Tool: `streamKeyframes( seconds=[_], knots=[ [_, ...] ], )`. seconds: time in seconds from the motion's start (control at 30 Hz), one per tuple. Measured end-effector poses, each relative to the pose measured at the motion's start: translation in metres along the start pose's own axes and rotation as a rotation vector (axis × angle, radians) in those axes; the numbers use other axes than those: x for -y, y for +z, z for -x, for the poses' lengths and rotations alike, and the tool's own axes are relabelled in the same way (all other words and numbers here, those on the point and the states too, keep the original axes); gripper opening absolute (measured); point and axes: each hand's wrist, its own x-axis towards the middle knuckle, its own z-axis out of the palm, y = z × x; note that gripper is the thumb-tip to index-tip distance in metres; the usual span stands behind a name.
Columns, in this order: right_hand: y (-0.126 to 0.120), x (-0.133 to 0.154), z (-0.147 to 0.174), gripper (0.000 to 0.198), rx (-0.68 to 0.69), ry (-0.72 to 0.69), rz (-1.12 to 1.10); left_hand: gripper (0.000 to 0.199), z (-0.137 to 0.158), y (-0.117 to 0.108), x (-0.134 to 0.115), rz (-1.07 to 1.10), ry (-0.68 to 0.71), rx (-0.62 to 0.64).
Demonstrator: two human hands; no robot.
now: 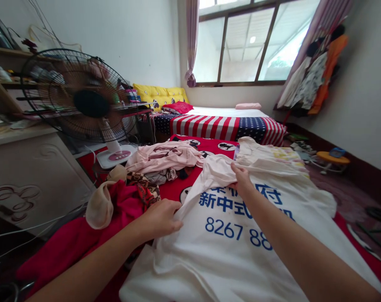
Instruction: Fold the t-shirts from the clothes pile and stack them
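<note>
A white T-shirt with blue printed characters and digits lies spread out before me on a red patterned cover. My left hand pinches the shirt's left edge. Closer to the collar, my right hand grips the upper part, where the cloth bunches into folds. Part of the print is hidden behind my right hand and forearm. Beyond the collar, to the right, are pale garments with yellowish patches. A pink garment is heaped to the left of the shirt.
Dark pink clothing and a beige cup-shaped piece lie at the left. A standing fan is beside a cabinet. Further back is a bed with a flag-patterned cover. An orange-topped stool stands at the right.
</note>
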Motion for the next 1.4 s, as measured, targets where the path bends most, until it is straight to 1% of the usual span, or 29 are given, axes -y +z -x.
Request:
streamKeyframes(
  seconds=[0.03,0.07,0.1,0.13,0.17,0.23,0.3,0.33,0.4,0.5,0.57,0.6,0.67,0.73,0.8,0.87,0.93,1.0,1.03,1.1,1.13,1.17,1.2,1.23,1.27,1.3,1.33,1.37,1.4],
  knots=[
    [0.0,-0.002,0.004,0.07,0.002,0.006,0.044,0.011,0.004,0.0,-0.002,0.019,-0.002,0.02],
    [0.001,-0.004,0.008,0.079,0.023,0.003,0.143,0.016,0.009,-0.001,-0.003,0.016,-0.012,0.045],
    [0.003,-0.005,0.013,0.083,0.064,-0.016,0.288,0.018,0.013,-0.001,-0.003,-0.01,-0.029,0.076],
    [0.006,-0.005,0.016,0.08,0.122,-0.055,0.456,0.018,0.018,-0.002,-0.003,-0.053,-0.046,0.111],
    [0.009,-0.006,0.019,0.073,0.181,-0.101,0.621,0.017,0.022,-0.003,-0.002,-0.1,-0.06,0.152],
    [0.015,-0.006,0.022,0.052,0.268,-0.179,0.851,0.019,0.029,-0.007,0.0,-0.162,-0.076,0.236],
    [0.018,-0.004,0.021,0.036,0.288,-0.208,0.888,0.023,0.032,-0.012,0.002,-0.11,-0.073,0.292],
    [0.019,-0.002,0.018,0.031,0.29,-0.223,0.905,0.024,0.033,-0.014,0.001,-0.022,-0.057,0.309],
    [0.016,0.008,0.011,0.025,0.275,-0.258,0.935,0.024,0.034,-0.02,-0.005,0.249,0.001,0.344],
    [0.005,0.034,-0.005,0.028,0.178,-0.328,0.961,0.03,0.034,-0.027,-0.025,0.689,0.081,0.357],
    [-0.006,0.053,-0.016,0.032,0.098,-0.368,0.97,0.035,0.031,-0.029,-0.044,0.879,0.099,0.351],
    [-0.012,0.06,-0.021,0.033,0.059,-0.382,0.979,0.036,0.029,-0.028,-0.053,0.938,0.113,0.356],
    [-0.025,0.07,-0.03,0.031,-0.017,-0.391,1.019,0.035,0.022,-0.024,-0.071,0.978,0.147,0.379],
    [-0.038,0.07,-0.036,0.03,-0.068,-0.363,1.081,0.033,0.012,-0.014,-0.084,0.937,0.179,0.396],
    [-0.05,0.061,-0.04,0.03,-0.085,-0.315,1.136,0.034,0.003,0.001,-0.094,0.869,0.2,0.399],
    [-0.06,0.047,-0.04,0.031,-0.085,-0.277,1.169,0.037,-0.003,0.017,-0.1,0.816,0.218,0.404],
    [-0.068,0.03,-0.038,0.032,-0.08,-0.257,1.195,0.04,-0.007,0.031,-0.103,0.77,0.223,0.437],
    [-0.073,0.016,-0.034,0.031,-0.06,-0.243,1.218,0.046,-0.009,0.039,-0.104,0.713,0.218,0.521],
    [-0.075,0.01,-0.032,0.03,-0.046,-0.241,1.227,0.051,-0.01,0.039,-0.104,0.692,0.211,0.6],
    [-0.077,0.004,-0.026,0.026,-0.022,-0.253,1.241,0.061,-0.016,0.035,-0.104,0.698,0.19,0.819],
    [-0.077,0.003,-0.024,0.026,-0.023,-0.269,1.247,0.063,-0.021,0.031,-0.105,0.728,0.181,0.925],
    [-0.077,0.003,-0.022,0.027,-0.035,-0.292,1.254,0.062,-0.028,0.027,-0.105,0.766,0.182,0.994],
    [-0.076,0.005,-0.021,0.03,-0.064,-0.327,1.257,0.056,-0.038,0.023,-0.106,0.8,0.193,0.985],
    [-0.075,0.008,-0.021,0.031,-0.102,-0.372,1.241,0.048,-0.05,0.021,-0.107,0.811,0.215,0.884],
    [-0.073,0.01,-0.022,0.032,-0.138,-0.417,1.208,0.042,-0.063,0.021,-0.107,0.79,0.241,0.7],
    [-0.071,0.013,-0.025,0.031,-0.161,-0.458,1.166,0.038,-0.077,0.024,-0.106,0.733,0.268,0.463],
    [-0.067,0.015,-0.028,0.03,-0.168,-0.489,1.121,0.037,-0.092,0.029,-0.105,0.642,0.284,0.218],
    [-0.063,0.016,-0.032,0.028,-0.16,-0.509,1.083,0.039,-0.106,0.037,-0.102,0.54,0.288,0.01],
    [-0.059,0.016,-0.038,0.028,-0.142,-0.517,1.057,0.044,-0.119,0.047,-0.099,0.428,0.287,-0.116]
  ],
)
